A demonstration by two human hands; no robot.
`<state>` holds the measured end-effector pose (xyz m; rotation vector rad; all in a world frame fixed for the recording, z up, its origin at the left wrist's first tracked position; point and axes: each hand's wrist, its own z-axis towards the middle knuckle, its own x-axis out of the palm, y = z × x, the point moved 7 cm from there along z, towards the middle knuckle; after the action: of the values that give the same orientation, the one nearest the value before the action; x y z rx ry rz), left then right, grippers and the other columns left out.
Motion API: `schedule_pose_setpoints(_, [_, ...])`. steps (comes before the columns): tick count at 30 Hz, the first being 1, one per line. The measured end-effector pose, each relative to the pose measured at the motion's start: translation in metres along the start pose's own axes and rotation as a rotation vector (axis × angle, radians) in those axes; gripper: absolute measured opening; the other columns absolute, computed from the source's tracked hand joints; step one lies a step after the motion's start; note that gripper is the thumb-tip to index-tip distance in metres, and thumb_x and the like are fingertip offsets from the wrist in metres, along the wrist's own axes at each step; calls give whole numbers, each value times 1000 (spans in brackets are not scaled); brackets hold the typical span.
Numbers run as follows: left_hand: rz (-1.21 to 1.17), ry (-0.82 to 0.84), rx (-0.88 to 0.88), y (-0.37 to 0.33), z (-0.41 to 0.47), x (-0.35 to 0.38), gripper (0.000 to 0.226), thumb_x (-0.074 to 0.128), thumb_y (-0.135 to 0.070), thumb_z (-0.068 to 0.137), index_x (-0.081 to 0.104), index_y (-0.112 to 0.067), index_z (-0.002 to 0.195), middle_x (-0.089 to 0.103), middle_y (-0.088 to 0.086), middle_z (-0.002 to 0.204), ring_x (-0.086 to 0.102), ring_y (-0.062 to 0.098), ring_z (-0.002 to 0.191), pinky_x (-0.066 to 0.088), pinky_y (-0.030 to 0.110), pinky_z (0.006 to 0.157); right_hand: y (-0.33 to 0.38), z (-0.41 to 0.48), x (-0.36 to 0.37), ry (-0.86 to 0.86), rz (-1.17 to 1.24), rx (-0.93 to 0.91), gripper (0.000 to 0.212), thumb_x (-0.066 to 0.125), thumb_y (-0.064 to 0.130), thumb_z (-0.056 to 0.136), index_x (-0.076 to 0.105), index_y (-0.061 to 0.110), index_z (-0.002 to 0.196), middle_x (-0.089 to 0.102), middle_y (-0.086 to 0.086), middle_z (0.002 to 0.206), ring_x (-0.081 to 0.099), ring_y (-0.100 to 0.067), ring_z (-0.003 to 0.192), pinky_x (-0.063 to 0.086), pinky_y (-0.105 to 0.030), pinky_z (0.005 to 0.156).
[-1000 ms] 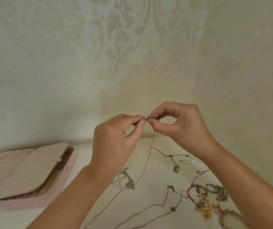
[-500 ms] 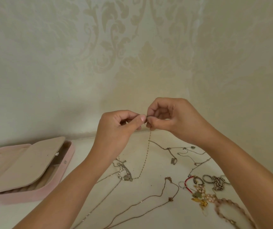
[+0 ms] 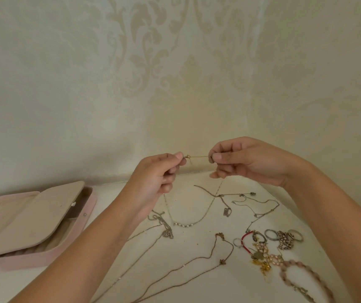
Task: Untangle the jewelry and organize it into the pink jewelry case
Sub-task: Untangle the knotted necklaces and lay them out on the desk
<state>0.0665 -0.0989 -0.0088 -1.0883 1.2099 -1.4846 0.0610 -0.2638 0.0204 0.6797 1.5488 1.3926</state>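
Thin gold chain (image 3: pixel 199 157) held above bench (image 3: pixel 188 243), short span taut, long axis left-right, rest looping down to bench, L hand (image 3: pixel 153 176) fingers (image 3: pixel 178 156) pinching clasp end, R hand (image 3: pixel 247 162) pinching other end, pink jewelry case (image 3: pixel 44 256) open at left.

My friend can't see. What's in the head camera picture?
The left hand and right hand pinch a chain stretched between them above a white table. More necklaces and rings lie below; an open pink case sits left.
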Motion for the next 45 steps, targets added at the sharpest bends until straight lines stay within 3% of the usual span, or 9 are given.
schedule_pose_setpoints(4, [-423,73,-127,-2,6,-5,11,57,-21,80,56,-14,72,30,-9,54,24,3,35,14,13,31,-3,-4,-7,-27,68,68,15,52,18,89,59,7,82,20,1,59,21,-7,46,34,-16,43])
schedule_pose_setpoints(13, [-615,-108,-506,57,23,-27,27,40,-11,100,49,-7,74,28,-6,44,24,3,26,15,15,24,-50,-3,-3,66,-84,439,22,51,18,98,53,9,78,31,3,55,26,-6,43,28,-15,38])
schedule_pose_setpoints(17, [-223,-169,-439,67,28,-41,22,39,-8,101,49,-9,81,38,-3,46,25,2,29,16,12,26,-74,5,18,46,-181,508,17,54,16,97,56,7,83,51,-2,61,51,-12,50,47,-22,47])
schedule_pose_setpoints(22, [217,-233,-287,66,33,-46,17,46,-7,99,58,-5,86,52,4,65,43,11,44,34,17,34,-72,17,-8,-299,-450,299,9,60,9,92,69,8,93,66,-4,90,61,-11,75,51,-20,66])
schedule_pose_setpoints(25, [739,-250,-61,50,36,-44,20,53,-15,96,62,-2,108,63,4,85,58,19,74,51,27,65,-76,11,-34,-373,-803,298,16,65,12,89,69,14,104,62,5,101,59,-11,94,42,-17,78])
schedule_pose_setpoints(28, [1127,-250,126,37,31,-32,31,53,-22,95,57,-11,124,59,7,120,52,24,113,39,28,90,-94,6,-42,-308,-769,337,17,72,24,84,67,17,99,58,10,88,54,-6,79,39,-14,63])
schedule_pose_setpoints(32, [1103,28,329,33,22,18,34,50,-16,97,54,-17,131,54,1,133,49,17,123,32,20,99,-100,6,-44,-255,-777,307,9,63,23,92,67,16,89,66,3,84,55,-8,73,38,-15,60])
schedule_pose_setpoints(37, [1236,462,222,72,14,75,46,43,-28,101,36,-26,146,40,-4,150,37,17,137,28,27,110,-103,5,-48,-221,-859,313,22,46,20,100,60,3,100,65,-7,97,51,-13,80,35,-15,63])
schedule_pose_setpoints(45, [1345,712,139,79,-9,80,46,35,-34,103,26,-38,148,9,-2,161,6,11,147,5,26,115,-105,6,-57,-362,-227,218,13,46,6,99,49,9,87,56,-5,71,52,-14,61,43,-17,51])
